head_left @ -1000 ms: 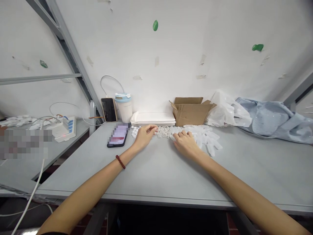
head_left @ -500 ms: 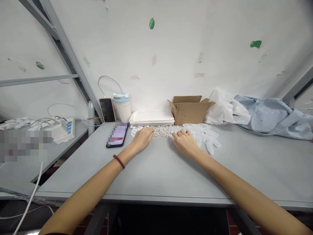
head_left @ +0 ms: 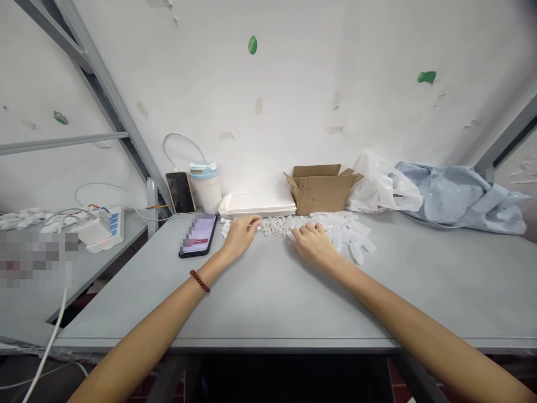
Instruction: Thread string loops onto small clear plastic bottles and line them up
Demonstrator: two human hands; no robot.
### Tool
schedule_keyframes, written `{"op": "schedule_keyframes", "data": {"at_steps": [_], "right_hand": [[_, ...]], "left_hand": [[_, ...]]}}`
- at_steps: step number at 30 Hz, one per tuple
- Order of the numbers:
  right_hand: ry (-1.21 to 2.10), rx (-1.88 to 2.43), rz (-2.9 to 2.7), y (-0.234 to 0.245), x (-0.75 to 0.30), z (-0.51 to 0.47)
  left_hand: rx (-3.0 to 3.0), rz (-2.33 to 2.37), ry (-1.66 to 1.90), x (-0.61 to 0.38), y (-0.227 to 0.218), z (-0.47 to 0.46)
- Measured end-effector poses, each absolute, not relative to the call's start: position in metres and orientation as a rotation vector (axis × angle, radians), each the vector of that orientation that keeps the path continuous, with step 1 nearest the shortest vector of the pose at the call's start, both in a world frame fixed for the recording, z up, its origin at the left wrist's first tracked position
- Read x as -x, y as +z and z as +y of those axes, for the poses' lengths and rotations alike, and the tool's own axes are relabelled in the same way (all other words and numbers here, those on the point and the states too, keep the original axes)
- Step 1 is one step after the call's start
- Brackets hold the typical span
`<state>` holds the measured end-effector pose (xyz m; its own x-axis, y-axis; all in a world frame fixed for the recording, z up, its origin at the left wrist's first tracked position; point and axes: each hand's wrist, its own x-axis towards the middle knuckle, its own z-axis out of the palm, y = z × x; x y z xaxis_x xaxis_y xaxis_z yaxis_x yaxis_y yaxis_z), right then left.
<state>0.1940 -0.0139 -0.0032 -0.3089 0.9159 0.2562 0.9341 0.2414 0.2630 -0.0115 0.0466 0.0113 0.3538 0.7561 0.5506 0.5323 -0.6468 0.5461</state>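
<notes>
My left hand [head_left: 240,236] is between the small white pieces [head_left: 225,227] and a tangle of off-white cord-like loops [head_left: 274,225]. Its thumb and forefinger are pinched together; whatever they might hold is too small to name. My right hand [head_left: 314,242] rests palm down at the left edge of a spread of translucent white flat strips [head_left: 354,238]. Its fingers are curled toward the table, and their tips and anything under them are hidden. The cord-like tangle lies in the gap between both hands.
Behind the hands stand a white flat stack [head_left: 260,205], an open cardboard box [head_left: 321,193] and a white plastic bag [head_left: 381,187]. Light blue cloth [head_left: 457,196] lies right. At left are a phone [head_left: 198,235], another phone [head_left: 181,192], a lidded cup [head_left: 207,187] and a power strip [head_left: 113,232].
My left hand has turned slightly, and its thumb and forefinger pinch now shows more plainly. My right hand stays by the strips. The whole view has shifted a little.
</notes>
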Motion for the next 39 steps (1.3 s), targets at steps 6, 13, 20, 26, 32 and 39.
{"op": "schedule_keyframes", "data": {"at_steps": [6,13,20,26,32,39], "right_hand": [[-0.580,1.806,-2.435,-0.004,-0.194,-0.014],[-0.581,1.810,-2.434,-0.005,-0.194,-0.014],[-0.565,1.814,-2.441,-0.005,-0.194,-0.014],[-0.565,1.807,-2.440,-0.003,-0.194,-0.016],[-0.536,1.818,-2.439,-0.003,-0.193,-0.015],[-0.520,1.828,-2.438,-0.001,-0.192,-0.016]], "left_hand": [[-2.380,1.101,1.221,0.011,0.011,0.044],[-2.357,1.205,1.067,0.012,0.009,0.046],[-2.205,1.226,1.070,0.013,0.018,0.043],[-1.911,1.177,1.060,0.014,0.018,0.048],[-1.653,0.940,1.120,0.014,0.019,0.049],[-1.544,0.941,1.094,0.014,0.021,0.046]]}}
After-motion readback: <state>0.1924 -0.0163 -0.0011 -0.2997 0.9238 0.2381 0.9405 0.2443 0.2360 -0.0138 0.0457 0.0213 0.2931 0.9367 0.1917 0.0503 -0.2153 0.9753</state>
